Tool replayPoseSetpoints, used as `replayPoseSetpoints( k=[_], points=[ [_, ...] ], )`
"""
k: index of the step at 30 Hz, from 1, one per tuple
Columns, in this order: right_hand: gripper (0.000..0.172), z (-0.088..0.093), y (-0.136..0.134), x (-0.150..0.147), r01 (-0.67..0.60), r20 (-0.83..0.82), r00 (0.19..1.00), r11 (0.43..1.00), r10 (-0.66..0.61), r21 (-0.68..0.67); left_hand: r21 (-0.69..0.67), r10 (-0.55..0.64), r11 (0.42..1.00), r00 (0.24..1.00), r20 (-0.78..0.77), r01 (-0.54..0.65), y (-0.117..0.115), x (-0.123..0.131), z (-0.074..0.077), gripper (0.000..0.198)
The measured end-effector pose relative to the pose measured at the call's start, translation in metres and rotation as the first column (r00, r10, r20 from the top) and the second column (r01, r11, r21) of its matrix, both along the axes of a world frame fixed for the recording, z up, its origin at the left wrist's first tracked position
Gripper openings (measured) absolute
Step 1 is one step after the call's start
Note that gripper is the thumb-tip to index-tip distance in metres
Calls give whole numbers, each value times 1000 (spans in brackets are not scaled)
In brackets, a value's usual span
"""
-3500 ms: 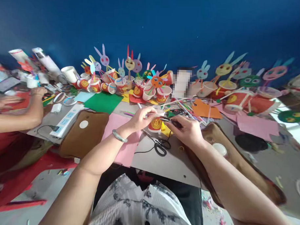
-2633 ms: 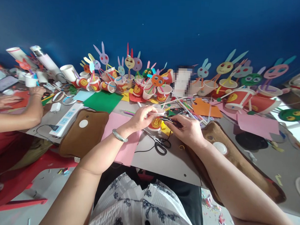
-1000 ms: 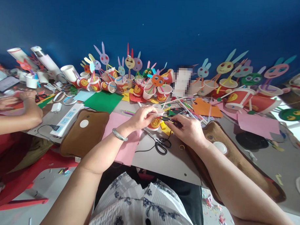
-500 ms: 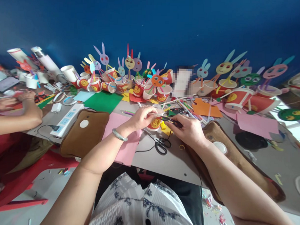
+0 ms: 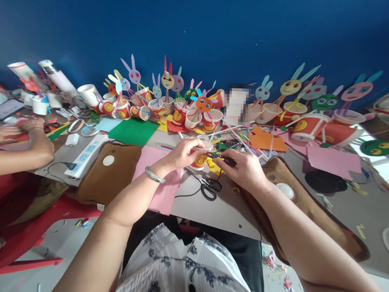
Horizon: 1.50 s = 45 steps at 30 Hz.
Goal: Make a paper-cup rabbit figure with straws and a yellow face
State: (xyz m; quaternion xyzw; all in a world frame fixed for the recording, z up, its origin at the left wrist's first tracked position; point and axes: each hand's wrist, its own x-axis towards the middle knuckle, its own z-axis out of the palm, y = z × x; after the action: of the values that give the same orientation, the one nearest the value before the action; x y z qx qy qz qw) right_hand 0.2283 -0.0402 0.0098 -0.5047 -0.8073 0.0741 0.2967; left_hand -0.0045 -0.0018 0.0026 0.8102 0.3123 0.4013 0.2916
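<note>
Left hand [image 5: 185, 153]: fingers bent in front of the cup; what they grip, I cannot tell.
Right hand [image 5: 245, 168]: fingers wrapped round a black tool [image 5: 231, 161], tip towards 9 o'clock.
Cup [image 5: 201, 164]: between both hands, scissors [image 5: 208, 191] at 5 o'clock from it.
Change: barely any; both hands keep their places, so the same step seems underway.
Writing: cup emblem [image 5: 200, 159], unreadable.

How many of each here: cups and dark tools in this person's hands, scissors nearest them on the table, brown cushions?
Red-and-white cup in left hand: 1
Dark tool in right hand: 1
Black-handled scissors: 1
Brown cushions: 2
Total: 5
</note>
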Motion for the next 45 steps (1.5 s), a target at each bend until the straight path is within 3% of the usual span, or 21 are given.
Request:
replayPoseSetpoints(
  k=[12,19,45],
  points=[
    [35,8,2,0,-94,-148,987,980,68,-175,-251,-88,963,994,66,102,0,-2,-5,38],
    [35,10,0,-2,-87,-201,978,980,49,-181,-331,-72,938,991,115,107,4,-2,-9,33],
    [36,-5,2,-7,-7,-269,963,998,-12,-70,-319,-59,939,974,218,128,3,0,-7,38]
  ],
)
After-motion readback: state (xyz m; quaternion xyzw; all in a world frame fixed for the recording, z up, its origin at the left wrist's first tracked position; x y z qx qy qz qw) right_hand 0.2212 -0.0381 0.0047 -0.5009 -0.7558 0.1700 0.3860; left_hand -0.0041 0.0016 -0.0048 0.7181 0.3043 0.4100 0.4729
